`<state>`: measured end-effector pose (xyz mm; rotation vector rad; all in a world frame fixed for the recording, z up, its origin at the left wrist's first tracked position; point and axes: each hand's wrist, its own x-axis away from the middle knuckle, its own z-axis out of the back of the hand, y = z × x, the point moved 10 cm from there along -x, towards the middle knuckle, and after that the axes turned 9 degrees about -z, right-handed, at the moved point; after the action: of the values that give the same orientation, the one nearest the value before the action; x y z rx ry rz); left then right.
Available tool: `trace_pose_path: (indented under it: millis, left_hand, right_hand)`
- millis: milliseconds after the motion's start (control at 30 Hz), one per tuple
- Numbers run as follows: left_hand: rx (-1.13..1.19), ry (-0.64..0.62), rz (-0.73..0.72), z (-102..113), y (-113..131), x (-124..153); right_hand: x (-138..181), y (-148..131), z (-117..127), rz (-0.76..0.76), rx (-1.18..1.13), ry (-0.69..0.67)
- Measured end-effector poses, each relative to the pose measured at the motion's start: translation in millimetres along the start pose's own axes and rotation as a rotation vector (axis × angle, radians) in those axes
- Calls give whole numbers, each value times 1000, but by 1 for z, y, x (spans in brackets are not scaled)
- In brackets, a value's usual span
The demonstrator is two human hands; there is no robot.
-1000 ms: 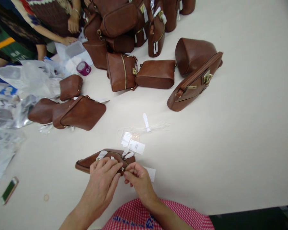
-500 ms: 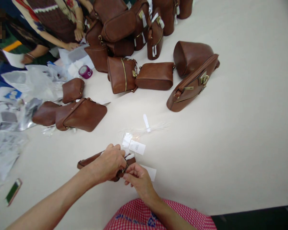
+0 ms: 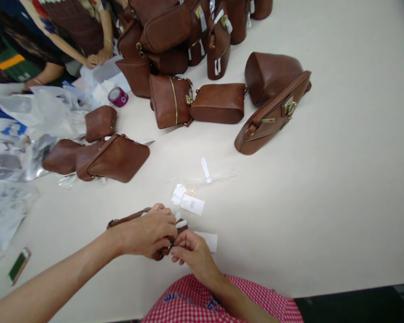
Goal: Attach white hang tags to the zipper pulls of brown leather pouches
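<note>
A small brown leather bag lies on the white table near the front edge. My left hand is wrapped over the bag's top and covers most of it. My right hand pinches at the bag's right end, where a gold zip fitting and small white paper wraps show; what its fingertips hold is too small to name. A white paper tag lies just beyond the bag, and another white slip lies under my right hand.
Many brown bags are piled at the back, with more lying at centre, right and left. Clear plastic fasteners, purple tape, plastic wrappers and a phone lie around. Another person's hands work at far left.
My left hand turned from lying flat on the bag to gripping over its top, the forearm swinging in from the left. The right hand stayed pinched at the bag's right end.
</note>
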<state>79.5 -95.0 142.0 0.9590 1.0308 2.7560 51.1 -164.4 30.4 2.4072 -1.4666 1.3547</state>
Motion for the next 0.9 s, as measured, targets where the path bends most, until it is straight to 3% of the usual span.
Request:
trace_pose_path:
  millis: [167,333,500,733,900]
  left_hand:
    - [152,93,102,1,1,27]
    - [175,94,156,-11,-1,25]
    - [101,82,80,-11,0,11]
    - [-46,-136,14,-35,-3,-4]
    - [-79,-55,-137,-30,13,-6]
  right_hand:
    - [1,13,-5,-59,-33,-25]
    - [1,13,-12,-47,-49,-45]
    - [5,14,-14,-46,-32,-55]
    - [5,14,-15,-41,-23,-60]
    - [5,18,-17,-59,-11,-97]
